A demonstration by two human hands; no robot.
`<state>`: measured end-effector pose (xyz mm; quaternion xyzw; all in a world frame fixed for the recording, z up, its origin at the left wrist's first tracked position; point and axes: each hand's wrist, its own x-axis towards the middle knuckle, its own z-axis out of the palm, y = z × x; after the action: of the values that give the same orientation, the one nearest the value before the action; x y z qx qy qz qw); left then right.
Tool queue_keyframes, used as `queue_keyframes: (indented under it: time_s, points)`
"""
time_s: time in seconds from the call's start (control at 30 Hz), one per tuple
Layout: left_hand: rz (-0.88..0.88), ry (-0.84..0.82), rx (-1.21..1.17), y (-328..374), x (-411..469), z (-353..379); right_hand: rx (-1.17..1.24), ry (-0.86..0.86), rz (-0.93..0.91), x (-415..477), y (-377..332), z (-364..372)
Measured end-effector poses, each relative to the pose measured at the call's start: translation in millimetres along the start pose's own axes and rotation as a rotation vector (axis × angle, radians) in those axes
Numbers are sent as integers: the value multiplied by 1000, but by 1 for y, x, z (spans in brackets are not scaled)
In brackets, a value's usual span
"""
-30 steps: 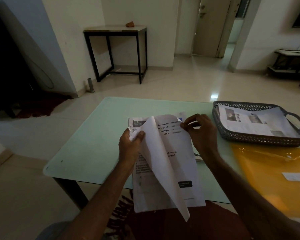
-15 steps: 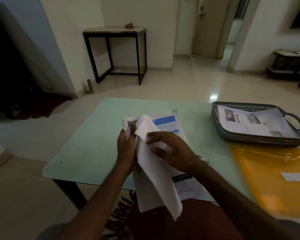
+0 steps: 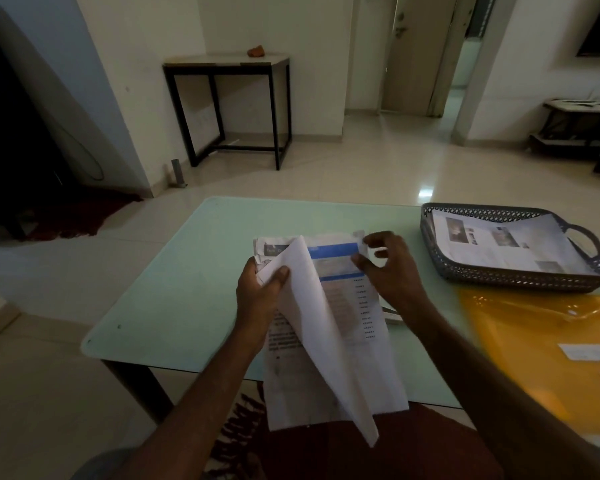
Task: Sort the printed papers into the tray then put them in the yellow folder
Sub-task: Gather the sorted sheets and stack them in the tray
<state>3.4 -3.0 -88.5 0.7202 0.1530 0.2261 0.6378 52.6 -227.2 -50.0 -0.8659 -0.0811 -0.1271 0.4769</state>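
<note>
The left hand [image 3: 262,292] pinches the white printed paper stack [image 3: 329,327] (one sheet folded back) so the half-open, empty-looking right hand [image 3: 388,268] can pick the blue-headed page.

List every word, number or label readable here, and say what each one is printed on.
None can be read.
Sheet with the blue header band: rows of print, blurred.
Dark banner on the sheet behind, by the left hand: pale lettering, blurred.
Lower page: bold lines, too blurred.
Papers in the tray: photos and text, too small.
White label on the yellow folder: too small.
</note>
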Motion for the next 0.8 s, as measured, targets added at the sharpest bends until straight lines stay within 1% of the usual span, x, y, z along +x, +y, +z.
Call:
queue_keyframes:
  time_s: [0.07, 0.1, 0.17, 0.23, 0.5, 0.6, 0.73, 0.8]
  points:
    - [-2, -16, -6, -1, -1, 2, 116, -6, 151, 4, 11, -3]
    - [-2, -22, -7, -2, -1, 2, 191, -1, 184, 5, 12, -3]
    - [4, -21, 10, -2, -1, 2, 258, 38, 161, 6, 10, -5]
    - [7, -19, 18, -2, -1, 1, 229, 71, 107, 9, 6, -7]
    - [14, -14, 39, -2, -1, 1, 176, 99, 23, 7, 4, -9]
    - [24, -7, 48, -1, -1, 0, 68, 131, -87, 7, 7, -7]
    - [25, -8, 44, 2, -2, 0, -203, 210, -286, 6, 8, -5]
    - [20, -4, 45, 1, -2, 0, -255, 176, -386, -1, 0, -2]
